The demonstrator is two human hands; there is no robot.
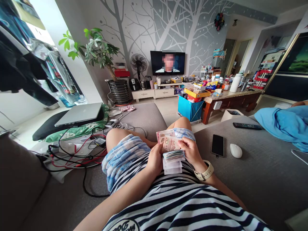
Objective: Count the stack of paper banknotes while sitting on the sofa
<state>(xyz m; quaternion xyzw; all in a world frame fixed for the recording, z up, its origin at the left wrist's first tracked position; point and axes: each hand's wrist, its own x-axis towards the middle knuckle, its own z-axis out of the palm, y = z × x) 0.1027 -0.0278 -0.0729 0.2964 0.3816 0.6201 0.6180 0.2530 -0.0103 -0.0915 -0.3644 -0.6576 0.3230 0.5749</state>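
Above my lap, both hands are closed on banknotes. My left hand (155,160) pinches the left edge of the notes, its thumb near a brownish note (169,143) marked 20. The right side of that note is gripped by my right hand (190,150), which wears a pale watch (204,171) at the wrist. Behind it a pinkish-red note (163,134) sticks out at the upper left. Just below lies a thick folded stack of banknotes (173,156), and under it pale purple notes (172,167) hang toward my striped shirt. Which fingers support the stack is hidden.
On the grey sofa to my right are a phone (218,145), a white mouse (235,150), a remote (247,126) and a blue cloth (284,125). Tangled cables (81,150) and a laptop (79,114) lie at left. A cluttered coffee table (209,99) stands ahead.
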